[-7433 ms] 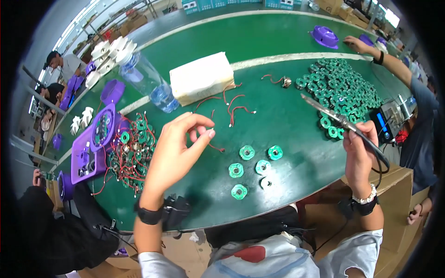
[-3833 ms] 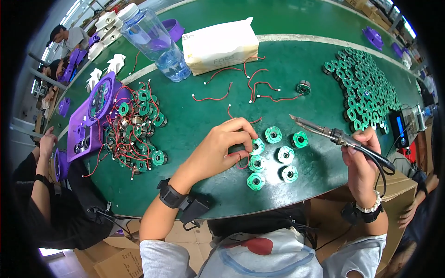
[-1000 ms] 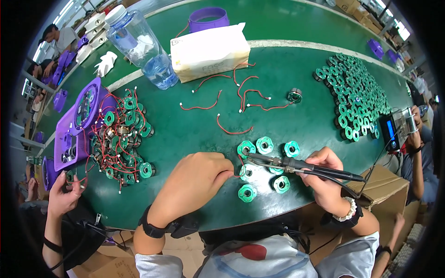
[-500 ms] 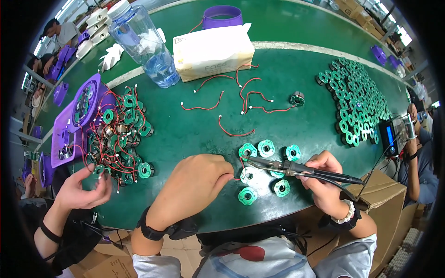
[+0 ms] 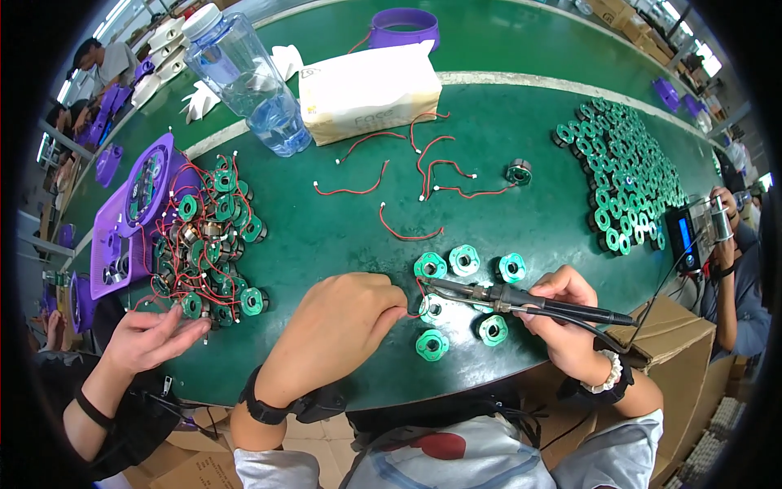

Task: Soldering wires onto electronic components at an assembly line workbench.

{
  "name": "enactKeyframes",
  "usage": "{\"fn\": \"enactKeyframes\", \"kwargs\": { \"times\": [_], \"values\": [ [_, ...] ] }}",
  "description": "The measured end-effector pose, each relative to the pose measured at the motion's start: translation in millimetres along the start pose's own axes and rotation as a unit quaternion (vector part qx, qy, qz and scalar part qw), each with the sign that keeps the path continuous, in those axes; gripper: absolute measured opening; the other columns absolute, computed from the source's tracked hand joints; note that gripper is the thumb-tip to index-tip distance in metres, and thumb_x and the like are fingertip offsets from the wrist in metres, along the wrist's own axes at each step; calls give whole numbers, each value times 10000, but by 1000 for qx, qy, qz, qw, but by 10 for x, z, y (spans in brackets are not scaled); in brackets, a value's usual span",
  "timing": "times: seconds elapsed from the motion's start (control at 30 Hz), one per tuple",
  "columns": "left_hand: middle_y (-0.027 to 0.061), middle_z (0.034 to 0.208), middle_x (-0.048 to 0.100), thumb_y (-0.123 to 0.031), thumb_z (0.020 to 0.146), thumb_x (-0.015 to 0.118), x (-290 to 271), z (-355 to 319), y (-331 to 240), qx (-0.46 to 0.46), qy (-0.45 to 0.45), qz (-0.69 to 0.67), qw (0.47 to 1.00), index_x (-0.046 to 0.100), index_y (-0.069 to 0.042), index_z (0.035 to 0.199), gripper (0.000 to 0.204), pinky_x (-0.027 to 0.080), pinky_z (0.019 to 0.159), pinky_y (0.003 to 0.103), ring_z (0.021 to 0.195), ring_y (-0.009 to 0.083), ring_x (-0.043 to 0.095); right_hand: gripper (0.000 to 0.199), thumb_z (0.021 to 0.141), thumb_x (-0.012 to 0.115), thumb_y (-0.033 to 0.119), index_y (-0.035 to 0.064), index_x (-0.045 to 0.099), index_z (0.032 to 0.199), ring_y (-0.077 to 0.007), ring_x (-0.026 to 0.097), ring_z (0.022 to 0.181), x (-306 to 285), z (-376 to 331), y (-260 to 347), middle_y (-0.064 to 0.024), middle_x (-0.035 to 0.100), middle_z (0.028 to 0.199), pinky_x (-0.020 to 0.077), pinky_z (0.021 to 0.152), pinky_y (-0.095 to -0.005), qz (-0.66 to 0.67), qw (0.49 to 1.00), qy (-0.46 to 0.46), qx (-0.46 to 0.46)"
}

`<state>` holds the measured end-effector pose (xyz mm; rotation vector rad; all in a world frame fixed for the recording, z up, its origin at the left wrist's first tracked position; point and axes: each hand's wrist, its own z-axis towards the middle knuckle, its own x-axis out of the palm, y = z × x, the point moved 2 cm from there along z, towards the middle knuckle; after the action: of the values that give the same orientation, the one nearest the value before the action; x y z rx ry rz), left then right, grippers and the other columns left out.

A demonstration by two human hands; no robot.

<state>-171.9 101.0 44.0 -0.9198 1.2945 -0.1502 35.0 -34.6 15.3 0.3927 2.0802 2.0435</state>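
Observation:
My left hand is closed in a pinch on a thin red wire that curves up beside the small round motors with green circuit boards. In my right hand is a soldering iron, gripped like a pen and pointing left. Its tip meets the wire's upper end, between an upper motor and the motor below it; which one it touches I cannot tell. A thin metal tube runs along the iron. Several more such motors, including one at the front, stand around the tip.
Loose red wires and a single wired motor lie farther back. A wired motor pile and purple basket are left, near a co-worker's hand. Motor rows and a soldering station stand right; a bottle behind.
The iron's tip has come slightly nearer to me, away from the upper motor. The co-worker's hand at left has shifted right, its fingers now stretched by the pile. My left hand keeps its pinch.

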Motion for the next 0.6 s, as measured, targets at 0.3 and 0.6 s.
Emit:
{"fn": "enactKeyframes", "kwargs": {
  "times": [0.3, 0.6],
  "values": [
    [117, 672, 542, -96, 747, 576, -46, -36, -22, -11, -2, 18, 1000, 590, -12, 752, 86, 401, 554, 373, 645, 300, 522, 215, 704, 654, -52, 29, 490, 819, -66, 551, 732, 5, 20, 22, -35, 576, 788, 443, 653, -200, -4, 1000, -2, -1],
    [96, 640, 532, -39, 731, 587, -282, -69, -18, -37, -32, 3, 999, 603, 1, 753, 49, 394, 497, 296, 533, 215, 502, 203, 749, 599, -49, 30, 442, 850, -53, 501, 563, -92, 72, 90, -87, 594, 737, 385, 481, -167, 71, 994, -81, -27]
  ]
}}
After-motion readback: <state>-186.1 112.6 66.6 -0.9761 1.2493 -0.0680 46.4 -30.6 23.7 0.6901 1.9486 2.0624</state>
